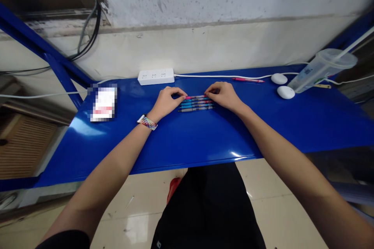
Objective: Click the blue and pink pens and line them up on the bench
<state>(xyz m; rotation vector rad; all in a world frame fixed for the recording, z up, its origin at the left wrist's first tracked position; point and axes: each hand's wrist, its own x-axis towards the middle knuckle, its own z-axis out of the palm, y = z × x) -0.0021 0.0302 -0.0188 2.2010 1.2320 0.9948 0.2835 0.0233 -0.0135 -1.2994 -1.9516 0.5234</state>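
Several pens (pixel 196 103) lie side by side in a row on the blue shelf (pixel 204 136), parallel to its front edge. My left hand (pixel 168 102) pinches the left end of the rearmost, pink pen (pixel 195 97). My right hand (pixel 223 95) pinches the right end of the same pen. Both hands rest on the shelf at either end of the row. A woven band (pixel 147 122) circles my left wrist.
A white power strip (pixel 156 76) sits at the back against the wall, its cable running right. Another pink pen (pixel 248 80) lies behind on the right, beside two white round objects (pixel 285 92) and a tilted plastic cup (pixel 320 69) with a straw. A blurred card (pixel 103 103) lies left.
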